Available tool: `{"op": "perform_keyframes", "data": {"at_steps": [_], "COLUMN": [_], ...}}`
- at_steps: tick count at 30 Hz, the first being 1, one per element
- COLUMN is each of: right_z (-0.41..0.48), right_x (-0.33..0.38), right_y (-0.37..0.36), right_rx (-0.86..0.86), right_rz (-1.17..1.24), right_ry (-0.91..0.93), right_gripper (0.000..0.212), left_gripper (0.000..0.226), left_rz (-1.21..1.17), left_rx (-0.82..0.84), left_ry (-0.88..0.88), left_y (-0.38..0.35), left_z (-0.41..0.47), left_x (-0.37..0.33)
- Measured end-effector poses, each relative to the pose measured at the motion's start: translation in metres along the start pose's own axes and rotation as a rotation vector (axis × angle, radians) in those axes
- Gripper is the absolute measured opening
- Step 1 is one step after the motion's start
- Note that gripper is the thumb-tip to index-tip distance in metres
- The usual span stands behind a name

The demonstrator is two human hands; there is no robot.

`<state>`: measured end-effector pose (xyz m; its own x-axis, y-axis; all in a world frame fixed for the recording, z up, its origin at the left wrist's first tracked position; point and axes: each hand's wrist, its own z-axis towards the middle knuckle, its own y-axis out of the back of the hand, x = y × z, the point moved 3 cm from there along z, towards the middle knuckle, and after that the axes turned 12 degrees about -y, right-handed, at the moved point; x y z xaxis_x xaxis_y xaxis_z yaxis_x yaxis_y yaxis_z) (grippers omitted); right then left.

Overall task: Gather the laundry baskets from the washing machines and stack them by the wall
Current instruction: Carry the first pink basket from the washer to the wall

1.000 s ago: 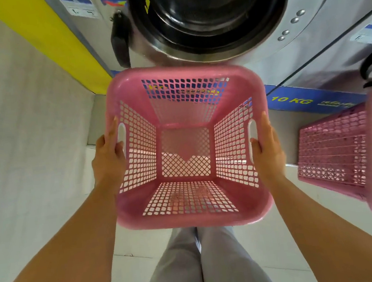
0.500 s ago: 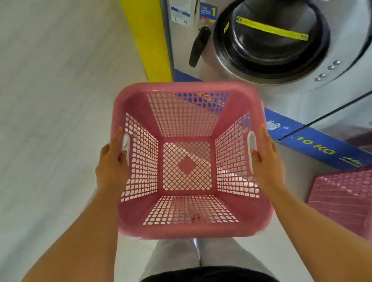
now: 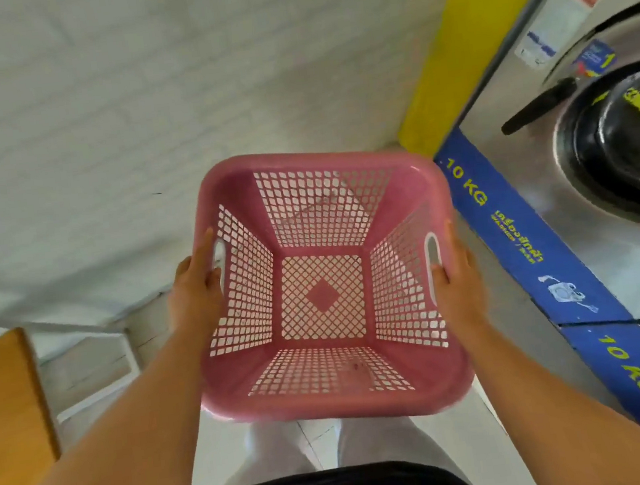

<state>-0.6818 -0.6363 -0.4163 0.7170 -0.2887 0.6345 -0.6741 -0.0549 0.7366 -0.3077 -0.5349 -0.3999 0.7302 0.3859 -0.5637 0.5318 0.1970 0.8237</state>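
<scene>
pink basket (image 3: 265,406) held off floor — left hand (image 3: 195,296), right hand (image 3: 455,282), fingers curled round side handles.

You are standing in a coin laundry, not a home wash room. On your right runs a stainless front-loading washing machine (image 3: 602,210) with a round dark door (image 3: 631,151) and a black handle (image 3: 538,107), its front carrying instruction stickers. Below the door a blue band (image 3: 526,242) is printed "10 KG" in yellow, and the same marking repeats further along on the next unit, so the machines stand in a row. A yellow panel (image 3: 459,47) borders the machine, meeting a plain white wall (image 3: 135,104) above a pale tiled floor (image 3: 317,446).
</scene>
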Motion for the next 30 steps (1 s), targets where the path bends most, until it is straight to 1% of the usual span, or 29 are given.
{"op": "perform_keyframes", "data": {"at_steps": [6, 10, 15, 22, 30], "right_z": [-0.046, -0.086, -0.115, -0.114, -0.097], "right_x": [0.069, 0.111, 0.141, 0.171, 0.167], "right_y": [-0.075, -0.124, -0.176, -0.24, -0.321], "right_rx": [0.121, 0.14, 0.233, 0.322, 0.349], "right_rz": [-0.124, -0.171, -0.229, -0.292, -0.325], "right_ry": [0.162, 0.214, 0.218, 0.303, 0.337], "right_gripper": [0.065, 0.059, 0.061, 0.07, 0.07], "left_gripper": [0.064, 0.064, 0.062, 0.066, 0.067], "left_rz": [-0.015, -0.013, -0.016, -0.037, -0.039], "left_rx": [-0.055, -0.107, -0.148, -0.136, -0.15], "left_ry": [0.145, 0.246, 0.364, 0.466, 0.589], "left_y": [0.062, 0.095, 0.118, 0.124, 0.094], "left_z": [-0.038, -0.059, -0.08, -0.094, -0.076], "left_x": [0.095, 0.155, 0.217, 0.272, 0.334]}}
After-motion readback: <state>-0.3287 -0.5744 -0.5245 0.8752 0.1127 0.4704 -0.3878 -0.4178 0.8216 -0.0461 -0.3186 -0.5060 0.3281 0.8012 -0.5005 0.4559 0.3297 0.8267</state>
